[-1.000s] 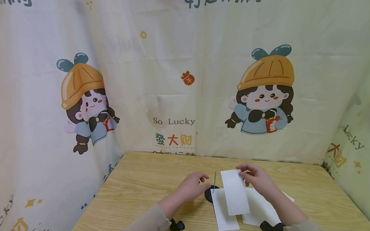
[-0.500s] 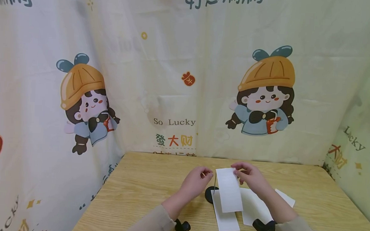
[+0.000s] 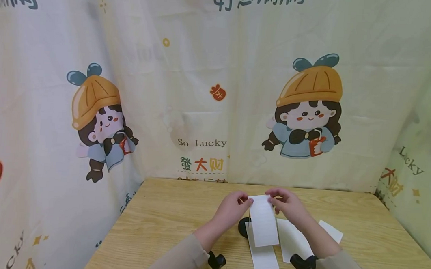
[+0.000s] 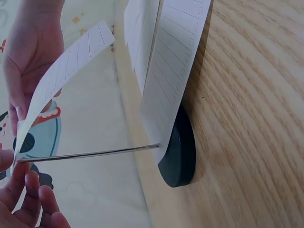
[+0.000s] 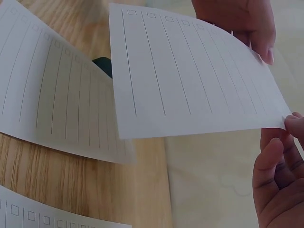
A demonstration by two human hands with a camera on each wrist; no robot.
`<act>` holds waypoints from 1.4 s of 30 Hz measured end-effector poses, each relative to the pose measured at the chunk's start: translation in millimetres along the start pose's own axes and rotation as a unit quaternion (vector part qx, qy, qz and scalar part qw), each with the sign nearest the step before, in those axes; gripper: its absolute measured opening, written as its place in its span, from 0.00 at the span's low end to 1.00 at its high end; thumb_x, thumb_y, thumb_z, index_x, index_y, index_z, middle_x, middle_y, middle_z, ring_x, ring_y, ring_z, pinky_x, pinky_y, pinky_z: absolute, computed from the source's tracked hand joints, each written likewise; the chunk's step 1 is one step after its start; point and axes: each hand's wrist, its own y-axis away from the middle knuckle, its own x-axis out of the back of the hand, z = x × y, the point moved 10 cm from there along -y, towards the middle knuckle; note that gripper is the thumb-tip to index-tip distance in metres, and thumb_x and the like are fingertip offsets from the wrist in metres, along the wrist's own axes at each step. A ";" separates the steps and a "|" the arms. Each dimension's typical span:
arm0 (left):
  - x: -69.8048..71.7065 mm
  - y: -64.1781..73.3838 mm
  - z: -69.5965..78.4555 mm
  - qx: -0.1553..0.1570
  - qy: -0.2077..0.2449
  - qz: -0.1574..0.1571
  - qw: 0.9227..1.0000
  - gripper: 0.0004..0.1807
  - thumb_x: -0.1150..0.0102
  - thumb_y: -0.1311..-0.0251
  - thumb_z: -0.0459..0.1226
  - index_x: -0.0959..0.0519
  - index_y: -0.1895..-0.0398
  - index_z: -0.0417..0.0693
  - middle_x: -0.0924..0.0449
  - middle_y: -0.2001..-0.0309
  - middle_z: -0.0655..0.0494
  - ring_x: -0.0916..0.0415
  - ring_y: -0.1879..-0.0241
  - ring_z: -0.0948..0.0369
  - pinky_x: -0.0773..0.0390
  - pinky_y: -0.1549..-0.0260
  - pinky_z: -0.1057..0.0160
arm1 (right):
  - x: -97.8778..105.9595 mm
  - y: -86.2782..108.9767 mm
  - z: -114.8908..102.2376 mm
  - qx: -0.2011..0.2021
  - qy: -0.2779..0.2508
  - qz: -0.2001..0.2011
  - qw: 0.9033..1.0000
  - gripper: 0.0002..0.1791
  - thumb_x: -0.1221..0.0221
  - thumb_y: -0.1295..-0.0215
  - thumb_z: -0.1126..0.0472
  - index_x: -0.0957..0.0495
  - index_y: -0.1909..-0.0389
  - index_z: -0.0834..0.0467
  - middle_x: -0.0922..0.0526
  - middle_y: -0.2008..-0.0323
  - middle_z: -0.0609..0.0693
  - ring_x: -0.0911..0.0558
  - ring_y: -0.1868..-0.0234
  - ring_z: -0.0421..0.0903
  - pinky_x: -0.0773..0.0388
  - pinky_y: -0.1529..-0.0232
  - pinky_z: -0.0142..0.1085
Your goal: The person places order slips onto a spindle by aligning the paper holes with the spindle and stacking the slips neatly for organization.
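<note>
My left hand and right hand pinch the two top corners of a white checklist sheet, lined and printed with small boxes. It hangs above a bill spike; in the left wrist view the metal rod rises from a round black base. The rod's tip meets the held sheet by the left fingertips; whether it pierces the paper I cannot tell. Lower down, a second sheet sits at the rod's foot, its end over the base.
More white sheets lie on the wooden table to the right, partly under the right forearm. A black wrist mount shows at the left cuff. A printed curtain hangs behind the table.
The right hand has carried the sheet leftward to the spike. My left hand, holding nothing one second ago, has moved up and right and now pinches the sheet's left corner.
</note>
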 end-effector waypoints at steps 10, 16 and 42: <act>-2.9 -2.5 -0.2 0.011 0.008 -0.001 1.000 0.08 0.39 0.34 0.48 0.21 0.64 0.57 0.25 0.70 0.62 0.30 0.71 0.62 0.29 0.75 0.63 | -0.7 -2.5 0.2 0.002 -0.002 0.003 1.000 0.16 0.41 0.29 0.59 0.24 0.44 0.60 0.23 0.55 0.56 0.24 0.68 0.52 0.22 0.64 0.41; -3.4 -2.2 -2.9 0.014 0.021 0.001 1.000 0.08 0.39 0.33 0.48 0.21 0.62 0.56 0.25 0.69 0.62 0.30 0.70 0.61 0.28 0.74 0.63 | -2.0 -3.0 -0.2 0.002 -0.007 0.003 1.000 0.15 0.41 0.29 0.60 0.23 0.45 0.60 0.24 0.55 0.57 0.24 0.69 0.51 0.21 0.64 0.41; -4.9 1.3 -5.4 0.025 0.055 0.001 0.998 0.10 0.39 0.33 0.48 0.23 0.66 0.54 0.24 0.67 0.60 0.29 0.67 0.60 0.28 0.71 0.62 | -5.6 -2.2 4.8 0.005 -0.006 -0.004 1.000 0.17 0.39 0.31 0.60 0.24 0.44 0.60 0.23 0.55 0.57 0.22 0.64 0.52 0.20 0.63 0.38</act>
